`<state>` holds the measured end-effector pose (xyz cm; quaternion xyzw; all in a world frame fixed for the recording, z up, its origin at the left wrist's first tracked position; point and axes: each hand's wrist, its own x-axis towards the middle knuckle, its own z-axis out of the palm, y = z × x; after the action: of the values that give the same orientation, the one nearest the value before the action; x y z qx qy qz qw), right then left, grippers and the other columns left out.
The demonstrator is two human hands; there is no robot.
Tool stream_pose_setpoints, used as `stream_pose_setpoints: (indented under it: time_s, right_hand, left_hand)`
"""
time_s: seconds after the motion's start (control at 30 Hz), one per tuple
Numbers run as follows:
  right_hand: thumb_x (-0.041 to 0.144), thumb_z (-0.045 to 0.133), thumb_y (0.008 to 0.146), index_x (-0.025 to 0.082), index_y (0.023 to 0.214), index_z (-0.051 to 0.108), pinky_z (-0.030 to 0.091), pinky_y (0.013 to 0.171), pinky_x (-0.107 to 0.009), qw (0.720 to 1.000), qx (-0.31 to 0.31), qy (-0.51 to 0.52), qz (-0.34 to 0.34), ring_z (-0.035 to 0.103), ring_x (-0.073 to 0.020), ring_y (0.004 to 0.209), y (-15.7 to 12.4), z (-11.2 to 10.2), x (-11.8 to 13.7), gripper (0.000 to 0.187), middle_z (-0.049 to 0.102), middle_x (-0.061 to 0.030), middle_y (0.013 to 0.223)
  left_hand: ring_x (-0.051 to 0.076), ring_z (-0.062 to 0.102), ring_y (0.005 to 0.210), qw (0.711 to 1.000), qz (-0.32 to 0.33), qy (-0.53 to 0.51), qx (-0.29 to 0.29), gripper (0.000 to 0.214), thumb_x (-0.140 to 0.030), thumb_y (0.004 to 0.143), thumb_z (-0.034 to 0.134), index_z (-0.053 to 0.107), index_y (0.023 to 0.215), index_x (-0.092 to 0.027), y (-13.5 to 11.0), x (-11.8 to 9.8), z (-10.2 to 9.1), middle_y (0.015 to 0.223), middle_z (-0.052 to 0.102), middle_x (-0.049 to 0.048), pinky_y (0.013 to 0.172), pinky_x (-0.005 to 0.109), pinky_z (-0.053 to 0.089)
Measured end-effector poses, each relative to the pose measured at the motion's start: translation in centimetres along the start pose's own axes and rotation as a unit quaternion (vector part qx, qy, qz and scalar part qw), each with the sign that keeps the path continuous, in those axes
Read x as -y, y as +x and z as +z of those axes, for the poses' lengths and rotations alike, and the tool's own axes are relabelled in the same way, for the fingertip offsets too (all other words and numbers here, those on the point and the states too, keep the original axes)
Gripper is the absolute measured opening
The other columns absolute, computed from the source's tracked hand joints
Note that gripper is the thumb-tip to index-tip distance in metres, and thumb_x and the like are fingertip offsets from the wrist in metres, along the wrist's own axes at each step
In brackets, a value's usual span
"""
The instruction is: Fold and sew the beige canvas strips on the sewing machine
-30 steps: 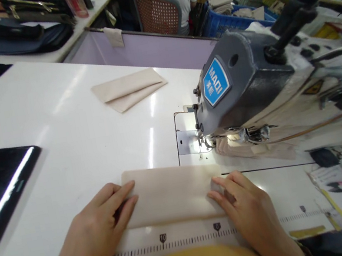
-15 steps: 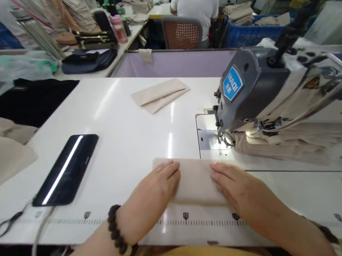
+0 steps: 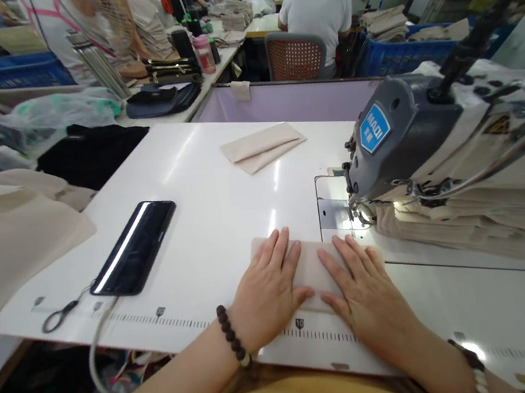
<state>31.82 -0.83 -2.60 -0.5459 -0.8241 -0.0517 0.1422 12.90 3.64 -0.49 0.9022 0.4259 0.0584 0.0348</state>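
Head view: left hand (image 3: 269, 293) and right hand (image 3: 364, 294) press flat, open, side by side on folded beige cloth (image 3: 313, 269)

Left hand (image 3: 269, 290) and right hand (image 3: 367, 303) have shifted inward from the ends of the folded beige fabric strip (image 3: 313, 269) and now lie flat on it, fingers spread, nearly meeting.

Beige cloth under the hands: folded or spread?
Folded, it seems: the beige cloth is a narrow strip pressed flat by the left hand and right hand; the hands hide its layers.
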Motion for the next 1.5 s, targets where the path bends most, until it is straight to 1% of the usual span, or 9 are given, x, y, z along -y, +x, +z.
stream_pose_setpoints:
  time_s: [0.3, 0.43, 0.53, 0.6, 0.77, 0.9, 1.0, 1.1, 1.5]
  right_hand:
    - [0.036, 0.050, 0.087, 0.014, 0.131, 0.044, 0.030, 0.097, -0.059, 1.000, 0.028, 0.000, 0.013, 0.026, -0.0371, 0.130, 0.2, -0.5, 0.2, 0.049, 0.031, -0.0208, 0.141]
    - [0.037, 0.050, 0.087, 0.014, 0.130, 0.044, 0.031, 0.096, -0.060, 0.999, 0.023, 0.017, 0.020, 0.025, -0.0386, 0.129, 0.3, -0.5, 0.3, 0.049, 0.030, -0.0223, 0.141]
    - [0.035, 0.047, 0.089, 0.006, 0.127, 0.045, 0.034, 0.095, -0.058, 0.999, 0.000, 0.031, 0.030, 0.024, -0.0393, 0.129, 0.3, -0.9, 0.1, 0.048, 0.028, -0.0261, 0.139]
    - [0.031, 0.040, 0.091, 0.001, 0.122, 0.048, 0.038, 0.095, -0.052, 0.998, -0.011, 0.046, 0.042, 0.033, -0.0357, 0.123, 0.3, -1.6, -0.5, 0.044, 0.037, -0.0266, 0.130]
    - [0.012, 0.035, 0.087, 0.010, 0.103, 0.061, 0.046, 0.081, -0.041, 0.996, 0.042, 0.071, 0.025, 0.051, -0.0245, 0.091, 0.9, -3.9, -3.6, 0.031, 0.054, -0.0151, 0.101]
    - [0.009, 0.039, 0.085, 0.015, 0.107, 0.063, 0.043, 0.072, -0.032, 0.992, 0.099, 0.054, -0.051, 0.049, -0.0190, 0.077, 2.1, -4.8, -7.0, 0.032, 0.053, -0.0090, 0.086]
    - [0.013, 0.041, 0.087, 0.017, 0.111, 0.060, 0.040, 0.066, -0.027, 0.984, 0.119, 0.045, -0.122, 0.047, -0.0171, 0.073, 2.8, -4.5, -8.7, 0.031, 0.052, -0.0055, 0.079]
    - [0.016, 0.039, 0.090, 0.016, 0.112, 0.059, 0.035, 0.059, -0.027, 0.982, 0.098, 0.047, -0.152, 0.046, -0.0166, 0.068, 2.8, -3.8, -9.4, 0.030, 0.052, -0.0037, 0.075]
    - [0.011, 0.036, 0.089, 0.012, 0.106, 0.059, 0.033, 0.055, -0.024, 0.993, 0.029, 0.055, -0.098, 0.046, -0.0144, 0.063, 2.2, -2.5, -9.5, 0.029, 0.052, -0.0034, 0.070]
  left_hand:
    - [0.041, 0.027, 0.130, 0.991, -0.085, 0.095, -0.028, 0.077, -0.060, 0.083, 0.044, 0.033, 0.133, -0.001, -2.9, 4.8, -0.8, 0.140, 0.028, 0.0289, 0.101, 0.056, 0.030]
    - [0.030, 0.044, 0.119, 0.996, 0.028, 0.056, -0.071, 0.041, -0.029, 0.093, 0.040, 0.040, 0.129, -0.008, -3.5, 3.3, -1.8, 0.130, 0.044, 0.0214, 0.096, 0.045, 0.040]
    - [0.021, 0.056, 0.097, 0.993, 0.118, -0.002, 0.001, 0.026, -0.016, 0.092, 0.039, 0.053, 0.114, -0.016, -1.9, 1.6, -2.7, 0.109, 0.058, 0.0098, 0.085, 0.036, 0.048]
    - [0.022, 0.056, 0.094, 0.994, 0.099, -0.010, 0.033, 0.023, -0.026, 0.091, 0.046, 0.056, 0.108, -0.016, 0.4, 1.4, -3.0, 0.105, 0.058, 0.0086, 0.083, 0.037, 0.048]
    - [0.027, 0.049, 0.109, 0.994, 0.105, 0.028, 0.031, 0.041, -0.041, 0.089, 0.047, 0.052, 0.113, -0.009, 7.3, 2.6, -2.8, 0.121, 0.051, 0.0144, 0.097, 0.046, 0.037]
    - [0.025, 0.051, 0.104, 0.987, 0.148, 0.048, 0.042, 0.024, -0.026, 0.090, 0.049, 0.056, 0.104, -0.008, 10.6, 1.3, -2.8, 0.112, 0.054, 0.0145, 0.090, 0.038, 0.041]
    - [0.020, 0.055, 0.094, 0.981, 0.184, 0.015, 0.063, 0.020, -0.014, 0.091, 0.040, 0.059, 0.097, -0.010, 11.0, -0.5, -2.6, 0.102, 0.057, 0.0111, 0.084, 0.032, 0.045]
    - [0.024, 0.052, 0.102, 0.984, 0.174, -0.001, 0.040, 0.021, -0.023, 0.090, 0.047, 0.058, 0.099, -0.008, 10.7, -1.3, -1.9, 0.105, 0.056, 0.0138, 0.090, 0.035, 0.043]
    - [0.028, 0.041, 0.120, 0.982, 0.188, -0.008, -0.005, 0.035, -0.030, 0.090, 0.048, 0.050, 0.115, -0.007, 11.3, -0.5, 0.0, 0.125, 0.049, 0.0146, 0.103, 0.042, 0.031]
